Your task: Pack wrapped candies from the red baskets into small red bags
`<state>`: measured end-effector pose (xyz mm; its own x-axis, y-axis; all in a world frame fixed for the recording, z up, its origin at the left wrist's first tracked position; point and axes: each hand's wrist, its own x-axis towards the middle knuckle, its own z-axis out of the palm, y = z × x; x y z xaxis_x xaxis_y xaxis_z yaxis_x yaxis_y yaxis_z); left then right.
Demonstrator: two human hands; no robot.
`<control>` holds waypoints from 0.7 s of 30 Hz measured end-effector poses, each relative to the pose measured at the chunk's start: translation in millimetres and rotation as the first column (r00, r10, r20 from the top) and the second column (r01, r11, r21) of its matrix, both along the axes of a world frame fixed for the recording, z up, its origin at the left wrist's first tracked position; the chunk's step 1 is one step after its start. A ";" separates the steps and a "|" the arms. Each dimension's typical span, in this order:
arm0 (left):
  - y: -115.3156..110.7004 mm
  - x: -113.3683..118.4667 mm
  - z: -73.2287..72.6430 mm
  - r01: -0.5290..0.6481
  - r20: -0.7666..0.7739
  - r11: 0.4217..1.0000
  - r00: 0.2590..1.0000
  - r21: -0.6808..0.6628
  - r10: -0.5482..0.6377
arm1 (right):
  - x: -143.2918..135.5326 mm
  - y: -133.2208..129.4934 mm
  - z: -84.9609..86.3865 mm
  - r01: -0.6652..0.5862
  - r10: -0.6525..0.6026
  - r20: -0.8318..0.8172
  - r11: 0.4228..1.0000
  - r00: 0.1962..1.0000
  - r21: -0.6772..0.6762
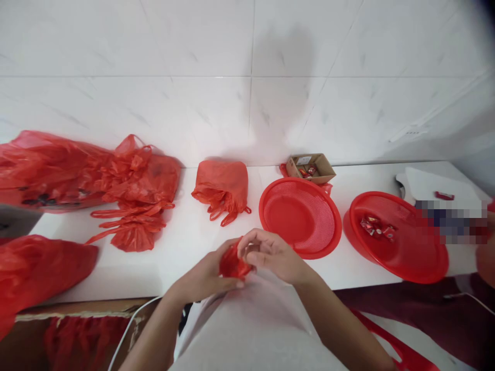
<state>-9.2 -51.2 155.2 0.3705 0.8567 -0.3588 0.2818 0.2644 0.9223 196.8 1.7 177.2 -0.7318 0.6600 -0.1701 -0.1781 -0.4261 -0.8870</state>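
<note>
A small red plastic bag (pixel 230 262) is bunched up in front of my body, near the table's front edge. My left hand (pixel 211 275) wraps round its left side, thumb below it. From the right, my right hand (pixel 268 253) reaches over the bag with curled fingers that pinch its edge. What lies inside the bag is hidden. Just beyond my right hand stands a red mesh basket (pixel 297 216) with nothing visible in it. A folded pile of red bags (pixel 222 180) lies near the wall, beyond my hands.
Red bags (pixel 135 180) heap up at the left, with another filled bag (pixel 50 263) nearer. A cardboard box (pixel 313 167) holds small red packets. At the right, a tilted red basket (pixel 410 247) contains several wrapped pieces (pixel 377 228). Part of another person shows at the right edge.
</note>
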 end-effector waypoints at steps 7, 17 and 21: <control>8.3 25.4 -7.7 -0.019 -0.048 1.000 0.999 -0.011 0.019 | -13.1 2.6 -11.1 0.012 -0.027 0.088 0.987 0.996 0.161; 12.4 7.9 -24.6 -0.191 0.097 0.975 0.974 -0.118 0.202 | -10.3 -1.0 -47.0 0.027 -0.180 0.324 0.905 0.929 0.426; 14.0 4.2 -19.5 -0.184 0.045 0.980 0.981 -0.080 0.188 | -6.8 -1.6 -38.5 0.007 -0.147 0.333 0.921 0.932 0.389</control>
<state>-5.1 -37.2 135.7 0.2275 0.8836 -0.4093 0.1731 0.3770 0.9099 190.0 0.1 138.7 -0.6154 0.7770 -0.1327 0.1538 -0.0468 -0.9870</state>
